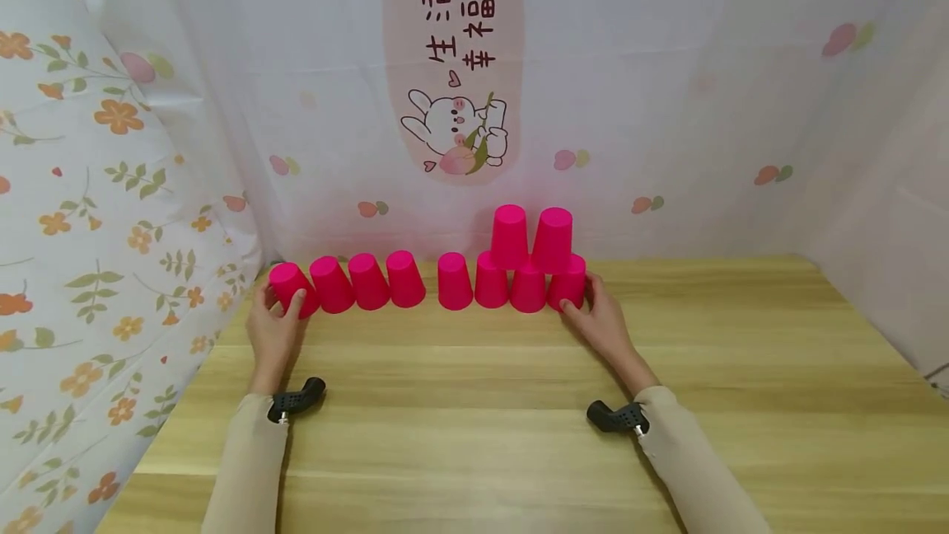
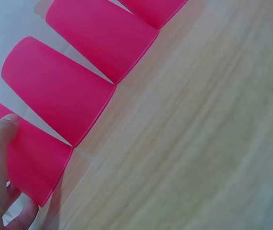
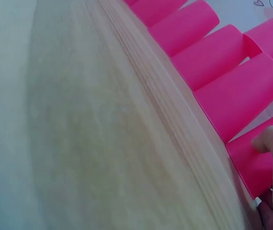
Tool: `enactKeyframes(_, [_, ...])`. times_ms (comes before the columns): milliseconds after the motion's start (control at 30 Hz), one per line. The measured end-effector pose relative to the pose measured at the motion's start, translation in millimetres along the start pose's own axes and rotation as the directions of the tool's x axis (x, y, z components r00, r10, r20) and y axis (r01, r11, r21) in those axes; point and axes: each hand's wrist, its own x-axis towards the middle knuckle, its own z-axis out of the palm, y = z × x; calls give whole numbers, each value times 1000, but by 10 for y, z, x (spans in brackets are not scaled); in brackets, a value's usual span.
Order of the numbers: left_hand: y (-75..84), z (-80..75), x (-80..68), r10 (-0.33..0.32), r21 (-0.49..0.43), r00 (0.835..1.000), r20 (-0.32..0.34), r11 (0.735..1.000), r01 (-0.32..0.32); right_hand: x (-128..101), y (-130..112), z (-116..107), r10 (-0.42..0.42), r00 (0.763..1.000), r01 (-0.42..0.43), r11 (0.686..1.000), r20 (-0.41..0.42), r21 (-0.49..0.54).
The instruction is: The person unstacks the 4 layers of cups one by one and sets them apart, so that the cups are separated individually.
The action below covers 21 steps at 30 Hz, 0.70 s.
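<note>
A: We count ten pink cups on the wooden table [image 1: 474, 402], all upside down. Eight stand in a row along the far edge, and two more sit on top of the right end of that row.

B: We agree. The left hand [image 1: 273, 328] grips the leftmost cup [image 1: 292, 287], fingers behind it and thumb curled across its front. That cup tilts a little. The right hand [image 1: 602, 321] holds the rightmost bottom cup [image 1: 568, 281], fingers wrapped round its far side and thumb at its base.

A: Around them we see a floral curtain [image 1: 89, 188] to the left and a white cloth with a rabbit picture [image 1: 455, 134] behind the cups. Nothing stands between the hands and their cups. A black camera mount sits on each wrist.

B: From the left wrist we see only three cups and part of a fourth, with the thumb pressed on the nearest. From the right wrist the upper cups barely show, but the thumb on the end cup is plain. Only the head view shows the whole count.
</note>
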Motion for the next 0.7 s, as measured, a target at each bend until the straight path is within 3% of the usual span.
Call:
enactKeyframes(467, [19,-18,55,-43,-22,999,8,999,43,80,-25,37,9,1000,-10,997,-16,-79])
enactKeyframes(700, [44,-14,37,-64,-86,998,7,994,65,11,-30,29,34,999,-35,993,-10,-110])
